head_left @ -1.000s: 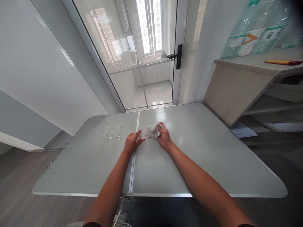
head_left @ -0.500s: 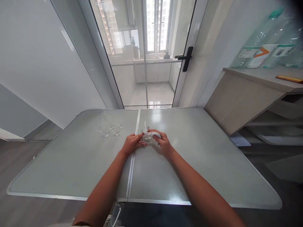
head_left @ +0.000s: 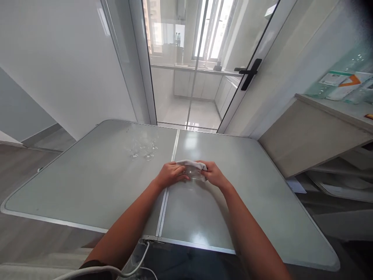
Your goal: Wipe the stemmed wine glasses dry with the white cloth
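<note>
Over the middle seam of the grey table (head_left: 87,186), both my hands hold a clear wine glass (head_left: 192,172) on its side. My left hand (head_left: 170,175) grips its left end. My right hand (head_left: 214,175) presses a white cloth (head_left: 190,163) over the glass's top and right side. Three more clear stemmed glasses (head_left: 142,146) stand upright on the table, to the far left of my hands.
A glass door with a black handle (head_left: 247,73) stands behind the table. A wooden shelf unit (head_left: 309,136) to the right carries large plastic water bottles (head_left: 344,79). A white cable (head_left: 128,268) hangs at the table's near edge.
The view has swung so the table sits lower and more left. The cloth has moved from wrapping the glass's right end to lying over its top, and my hands have closed in on the glass.
</note>
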Action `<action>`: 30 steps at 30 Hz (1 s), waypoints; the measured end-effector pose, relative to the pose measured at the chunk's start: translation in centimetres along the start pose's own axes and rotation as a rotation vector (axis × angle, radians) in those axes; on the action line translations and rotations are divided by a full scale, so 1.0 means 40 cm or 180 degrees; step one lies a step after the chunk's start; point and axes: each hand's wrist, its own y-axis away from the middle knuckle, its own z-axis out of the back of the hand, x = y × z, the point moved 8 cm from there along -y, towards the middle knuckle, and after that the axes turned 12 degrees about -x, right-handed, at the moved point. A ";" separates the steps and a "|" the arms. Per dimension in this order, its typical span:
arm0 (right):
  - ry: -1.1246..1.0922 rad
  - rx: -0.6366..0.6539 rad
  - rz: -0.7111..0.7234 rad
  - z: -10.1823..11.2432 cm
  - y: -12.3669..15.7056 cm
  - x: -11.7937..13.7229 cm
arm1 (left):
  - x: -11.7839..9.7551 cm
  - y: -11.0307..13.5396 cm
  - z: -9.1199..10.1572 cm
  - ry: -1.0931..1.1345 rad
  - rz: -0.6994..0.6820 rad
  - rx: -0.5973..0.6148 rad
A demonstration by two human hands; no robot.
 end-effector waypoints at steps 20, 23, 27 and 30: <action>-0.0131 0.0439 0.1211 -0.013 0.031 0.095 | 0.030 0.017 -0.023 0.0391 0.0662 -0.0285; -0.0223 0.0178 0.0867 -0.006 0.017 0.074 | 0.023 0.012 -0.015 0.0309 0.0622 -0.0281; -0.0567 -0.0215 -0.0340 -0.002 -0.001 -0.007 | 0.011 0.009 -0.010 0.0142 0.0507 -0.0230; -0.0919 -0.0399 -0.1176 -0.010 0.007 -0.067 | 0.013 0.012 -0.016 -0.0022 0.0528 -0.0201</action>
